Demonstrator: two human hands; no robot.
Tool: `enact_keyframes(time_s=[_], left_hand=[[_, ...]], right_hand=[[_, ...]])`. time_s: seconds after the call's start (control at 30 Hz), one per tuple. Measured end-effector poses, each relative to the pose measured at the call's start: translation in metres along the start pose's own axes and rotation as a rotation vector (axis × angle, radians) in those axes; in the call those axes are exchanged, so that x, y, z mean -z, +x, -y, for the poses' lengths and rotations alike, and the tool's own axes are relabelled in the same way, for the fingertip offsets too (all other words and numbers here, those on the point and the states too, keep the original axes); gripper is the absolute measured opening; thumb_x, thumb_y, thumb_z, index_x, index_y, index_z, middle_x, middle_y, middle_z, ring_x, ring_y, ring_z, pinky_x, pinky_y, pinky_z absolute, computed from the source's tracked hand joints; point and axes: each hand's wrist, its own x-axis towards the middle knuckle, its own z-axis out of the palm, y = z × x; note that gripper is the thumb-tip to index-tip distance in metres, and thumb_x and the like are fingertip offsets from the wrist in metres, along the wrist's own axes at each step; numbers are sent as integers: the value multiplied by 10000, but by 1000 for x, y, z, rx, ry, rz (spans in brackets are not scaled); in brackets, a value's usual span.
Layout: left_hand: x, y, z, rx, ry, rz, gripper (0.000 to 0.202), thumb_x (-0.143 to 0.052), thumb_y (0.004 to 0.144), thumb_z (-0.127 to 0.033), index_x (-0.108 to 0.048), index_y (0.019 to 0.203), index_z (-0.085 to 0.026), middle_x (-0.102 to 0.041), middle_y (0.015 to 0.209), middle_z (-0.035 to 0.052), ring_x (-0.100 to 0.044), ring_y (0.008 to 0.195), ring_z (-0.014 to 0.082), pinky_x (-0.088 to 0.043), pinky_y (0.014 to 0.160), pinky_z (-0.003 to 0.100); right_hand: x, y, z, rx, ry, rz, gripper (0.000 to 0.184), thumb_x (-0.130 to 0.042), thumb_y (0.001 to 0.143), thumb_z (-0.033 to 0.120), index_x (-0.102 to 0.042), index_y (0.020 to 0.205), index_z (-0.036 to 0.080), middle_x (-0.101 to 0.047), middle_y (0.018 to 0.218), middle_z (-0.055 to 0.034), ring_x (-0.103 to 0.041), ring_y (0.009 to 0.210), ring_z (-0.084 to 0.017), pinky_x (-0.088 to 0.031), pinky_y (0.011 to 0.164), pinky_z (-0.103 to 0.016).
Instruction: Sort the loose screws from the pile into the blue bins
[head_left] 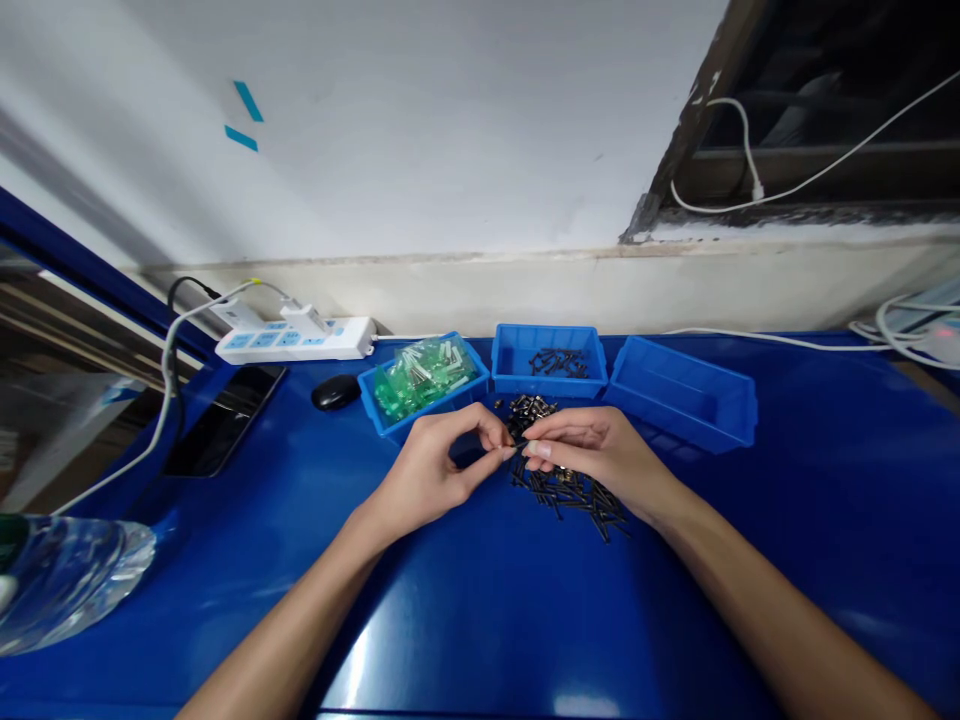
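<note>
Fingertip to fingertip, my left hand [442, 462] and my right hand [592, 450] meet above the blue table [480, 620]. Between the right thumb and fingers is a thin black screw [520, 446], mostly covered by the fingertips. The left thumb and forefinger pinch at its other end; whatever small piece they hold is too hidden to name. Just under my right hand lies a loose heap of long black screws [559, 492]. Behind the fingertips is a pile of small shiny metal parts [531, 408].
Behind the hands stand a blue bin [401, 432] with green bags and white pieces, a middle bin [549, 386] with dark screws, and a right bin [731, 440]. Leftward are a mouse [335, 392], phone [225, 420], power strip [341, 338] and water bottle [75, 585].
</note>
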Motion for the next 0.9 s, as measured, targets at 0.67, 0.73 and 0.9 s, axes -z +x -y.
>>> enact_keyframes(time_s=[0.67, 0.73, 0.9], left_hand=[[3, -1, 11, -60, 309, 370, 171, -526, 1012, -126, -667, 920, -155, -648, 899, 50, -637, 790, 158, -506, 720, 262], [6, 0, 10, -61, 283, 354, 179, -520, 1021, -143, -673, 930, -156, -658, 913, 52, -645, 816, 160, -517, 744, 267], [11, 2, 4, -91, 192, 235, 136, -565, 1017, -166, -689, 959, -164, -707, 953, 58, -667, 891, 164, -542, 812, 281]], right_hand=[[5, 3, -4, 152, 54, -305, 212, -770, 754, 337, -805, 938, 237, -817, 1006, -72, -764, 795, -206, -606, 758, -369], [5, 3, -4, 133, -6, -288, 196, -760, 763, 326, -804, 927, 228, -817, 956, -74, -768, 795, -217, -616, 790, -396], [2, 0, -5, 132, -149, -189, 205, -771, 766, 323, -801, 948, 234, -817, 1009, -78, -781, 946, -248, -610, 928, -437]])
